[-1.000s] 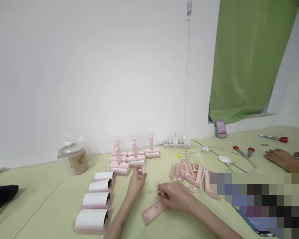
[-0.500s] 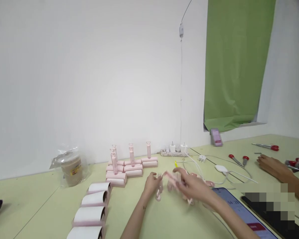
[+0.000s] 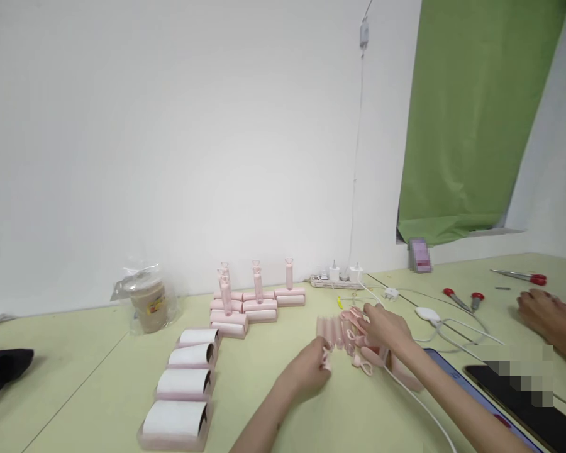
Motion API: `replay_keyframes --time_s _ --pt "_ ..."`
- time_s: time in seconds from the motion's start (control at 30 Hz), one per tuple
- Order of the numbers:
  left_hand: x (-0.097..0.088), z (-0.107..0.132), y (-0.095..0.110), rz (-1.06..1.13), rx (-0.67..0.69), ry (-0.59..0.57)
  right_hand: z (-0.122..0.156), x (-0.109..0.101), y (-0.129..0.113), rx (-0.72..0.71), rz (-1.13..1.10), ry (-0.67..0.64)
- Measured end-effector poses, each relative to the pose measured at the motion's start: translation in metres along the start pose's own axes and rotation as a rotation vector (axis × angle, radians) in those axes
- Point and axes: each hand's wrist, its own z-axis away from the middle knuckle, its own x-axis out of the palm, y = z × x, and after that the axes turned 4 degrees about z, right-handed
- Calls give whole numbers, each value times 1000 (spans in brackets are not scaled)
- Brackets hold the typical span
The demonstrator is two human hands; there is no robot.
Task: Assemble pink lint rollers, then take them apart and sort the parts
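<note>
My left hand [image 3: 306, 368] is closed, its fingertips pinching a small pale-pink looped piece [image 3: 326, 360] just above the table. My right hand [image 3: 384, 327] reaches over a small pile, its fingers closed on a pink plastic part [image 3: 352, 316]. Between the hands, several translucent pink tubes [image 3: 330, 330] lie side by side. Another pink piece with a loop [image 3: 364, 365] rests at the pile's near side. Under my right wrist lies a larger pink piece [image 3: 405, 375], partly hidden by the forearm.
White rolls in pink trays [image 3: 177, 418] form a row at left. Behind them, pink cases [image 3: 229, 327] carry upright tubes. A bagged tub [image 3: 149, 308], power strip [image 3: 334, 283], white cable [image 3: 422, 402], phone [image 3: 471, 402], red-handled tools [image 3: 476, 301] and a co-worker's hand [image 3: 542, 314] surround the area.
My right hand has come down onto the pile with the pink part it was moving. My left hand has lowered nearer to me. The view has shifted slightly left.
</note>
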Motion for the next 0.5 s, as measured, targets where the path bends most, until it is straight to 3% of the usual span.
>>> replay_keyframes --time_s 0.1,0.2,0.37,0.5 --pt "19 -17 13 39 70 17 0 -11 -21 -173 -36 76" --pt "26 -17 18 82 85 79 -4 -15 -58 -406 -84 87" --pt "19 27 8 108 -73 182 -14 -6 -143 -717 -161 36" --pt "6 71 4 64 -145 231 -14 2 -209 -785 -175 18"
